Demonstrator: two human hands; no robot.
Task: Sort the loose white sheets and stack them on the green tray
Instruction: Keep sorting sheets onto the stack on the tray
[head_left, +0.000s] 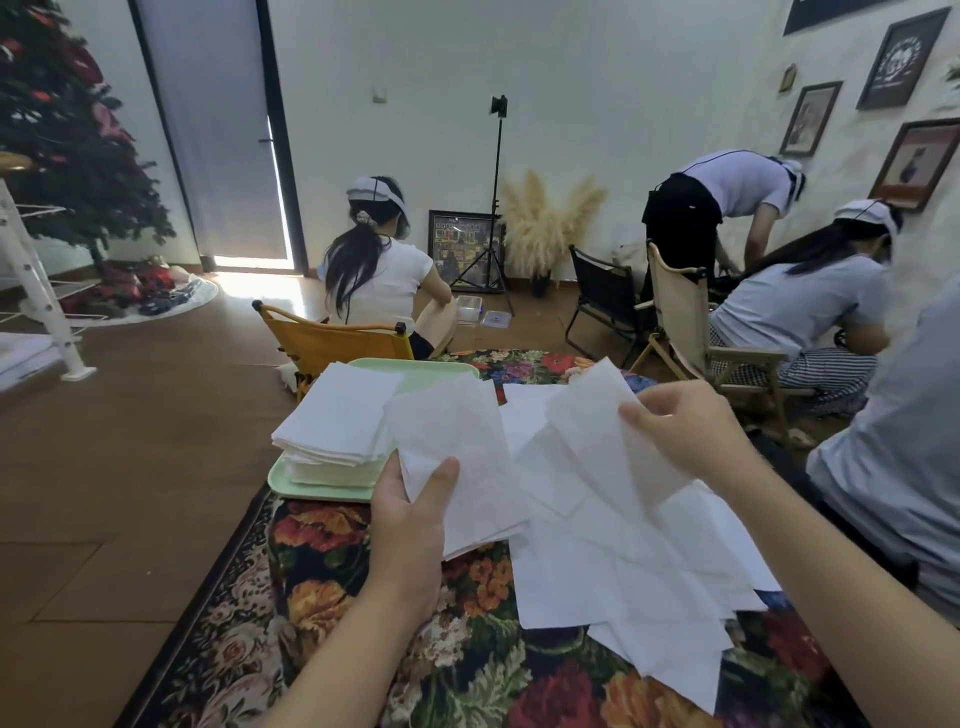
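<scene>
A pale green tray (415, 375) lies on the floor at the rug's far left corner, with a thick stack of white sheets (337, 421) on it. My left hand (410, 514) grips a small bundle of white sheets (457, 452) just right of the tray, thumb on top. My right hand (685, 426) pinches the edge of one lifted white sheet (597, 431). Under both hands a loose pile of white sheets (634, 582) spreads over the flowered rug.
The flowered rug (322, 587) lies on a brown wood floor (130, 441). A person sits in an orange folding chair (332, 340) just beyond the tray. More people and folding chairs (685, 317) crowd the right. A grey-sleeved person (904, 452) sits close at my right.
</scene>
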